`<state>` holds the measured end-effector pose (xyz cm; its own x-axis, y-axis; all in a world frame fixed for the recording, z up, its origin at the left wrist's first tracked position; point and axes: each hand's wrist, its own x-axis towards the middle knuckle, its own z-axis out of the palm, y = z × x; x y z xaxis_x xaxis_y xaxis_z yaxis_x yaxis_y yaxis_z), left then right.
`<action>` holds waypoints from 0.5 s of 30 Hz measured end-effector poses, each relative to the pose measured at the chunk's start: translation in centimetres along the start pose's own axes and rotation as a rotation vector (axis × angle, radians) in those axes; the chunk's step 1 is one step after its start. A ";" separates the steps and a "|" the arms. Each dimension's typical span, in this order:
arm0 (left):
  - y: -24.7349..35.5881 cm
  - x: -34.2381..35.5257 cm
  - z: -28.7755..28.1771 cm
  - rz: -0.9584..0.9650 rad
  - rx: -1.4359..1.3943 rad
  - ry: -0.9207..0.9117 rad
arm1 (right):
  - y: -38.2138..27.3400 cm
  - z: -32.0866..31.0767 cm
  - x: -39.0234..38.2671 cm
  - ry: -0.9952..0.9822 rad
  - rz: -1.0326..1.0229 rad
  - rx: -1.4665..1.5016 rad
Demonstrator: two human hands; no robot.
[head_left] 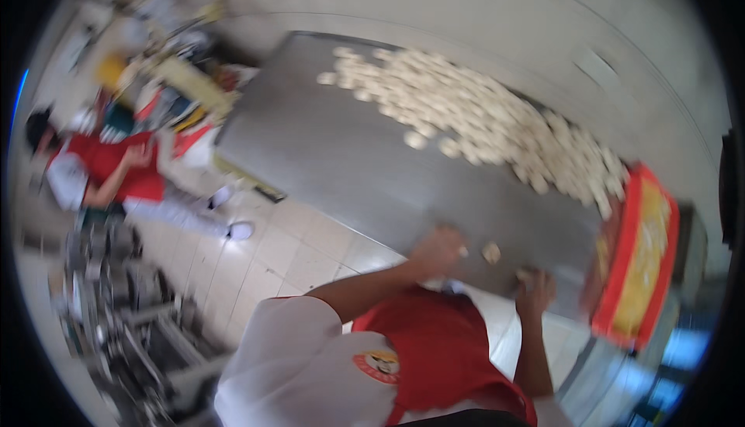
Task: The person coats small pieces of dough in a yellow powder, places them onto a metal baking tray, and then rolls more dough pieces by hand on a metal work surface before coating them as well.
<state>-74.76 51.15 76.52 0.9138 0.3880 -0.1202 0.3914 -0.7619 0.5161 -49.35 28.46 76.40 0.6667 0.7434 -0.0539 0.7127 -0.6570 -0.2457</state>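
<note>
One pale round dough piece (491, 252) lies near the front edge of the metal table (341, 148), between my two hands and apart from both. My left hand (440, 252) is over the tabletop to its left, smeared by motion; a small whitish spot shows at its fingertips. To the right of the piece, my right hand (535, 291) is at the table's edge with its fingers curled in. Whatever that hand may hold is too blurred to make out. Farther back, a broad heap of similar dough pieces (466, 101) spreads along the wall side.
A red crate (673, 241) with yellow contents stands at the table's right end. Far left, a person in a red apron (116, 167) stands beside a cluttered bench (186, 86). Metal equipment (140, 311) is on the tiled floor (260, 272) at lower left.
</note>
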 end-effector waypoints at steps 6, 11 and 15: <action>8.5 5.7 0.1 -0.040 -0.622 0.094 | -4.8 1.0 -1.2 -0.253 0.534 1.748; 6.4 12.4 -3.3 0.061 -0.560 0.364 | -1.9 -9.3 2.6 -0.166 0.209 2.427; -1.5 16.9 -7.5 -0.132 -0.012 0.605 | 3.2 -12.9 7.4 0.460 0.398 2.213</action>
<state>-60.66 62.72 80.10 0.6330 0.7064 0.3167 0.4926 -0.6831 0.5392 -39.35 30.20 87.65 0.8824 0.3765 -0.2822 -0.4673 0.6314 -0.6188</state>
